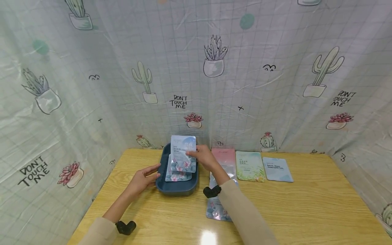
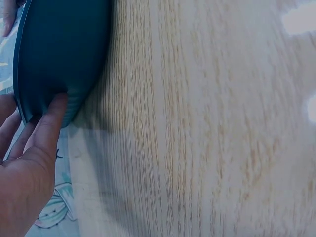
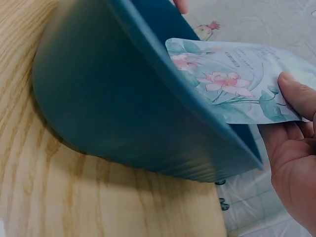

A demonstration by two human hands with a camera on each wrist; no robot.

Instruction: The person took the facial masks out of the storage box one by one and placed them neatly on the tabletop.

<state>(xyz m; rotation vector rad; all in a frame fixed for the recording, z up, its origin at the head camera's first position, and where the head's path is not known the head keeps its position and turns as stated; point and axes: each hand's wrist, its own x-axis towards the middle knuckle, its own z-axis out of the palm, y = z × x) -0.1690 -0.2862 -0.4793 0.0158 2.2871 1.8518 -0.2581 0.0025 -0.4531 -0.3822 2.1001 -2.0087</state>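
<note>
My right hand pinches a pale blue sachet printed with pink lotus flowers, thumb on its front face. This sachet hangs over a dark blue plastic bin, and its lower end overlaps the bin's rim in the right wrist view. Inside the bin lies another lotus sachet, partly covered by the held one. My left hand holds the bin's left side, with a digit pressed on the outer wall and other fingers at the rim.
Right of the bin lie a pink sachet, a green one and a light blue one. A further lotus sachet lies partly under the right forearm. A cactus-print curtain hangs behind the wooden table.
</note>
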